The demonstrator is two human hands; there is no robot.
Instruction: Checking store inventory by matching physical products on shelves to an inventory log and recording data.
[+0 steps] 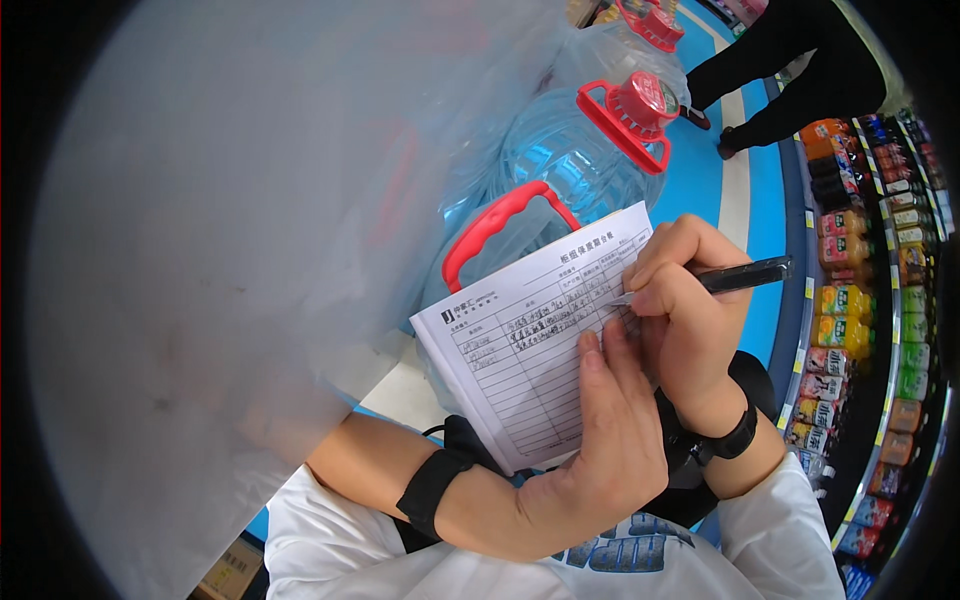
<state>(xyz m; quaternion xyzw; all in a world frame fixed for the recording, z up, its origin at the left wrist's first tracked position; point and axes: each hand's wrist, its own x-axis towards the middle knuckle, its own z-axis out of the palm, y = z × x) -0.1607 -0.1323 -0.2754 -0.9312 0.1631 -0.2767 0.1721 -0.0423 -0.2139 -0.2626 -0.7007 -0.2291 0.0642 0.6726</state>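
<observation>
A white pad of printed forms (545, 400), ruled as a table with a few handwritten rows, lies tilted in front of me against a red bottle handle (500, 225). My left hand (610, 425) rests on its lower right part, fingers stretched out flat over the paper. Between the thumb and fingers of my right hand (690, 310) is a black pen (745, 275), its tip on the form near the right-hand columns. Behind the pad stands a large clear blue water bottle (570, 150) with a red cap and handle.
A cloudy translucent plastic sheet (230, 220) fills the left side, blurred and close. Another wrapped bottle with a red cap (655, 25) stands farther back. Shelves of coloured drink bottles (845, 300) line the right. A person in black trousers (790, 70) stands at the far right.
</observation>
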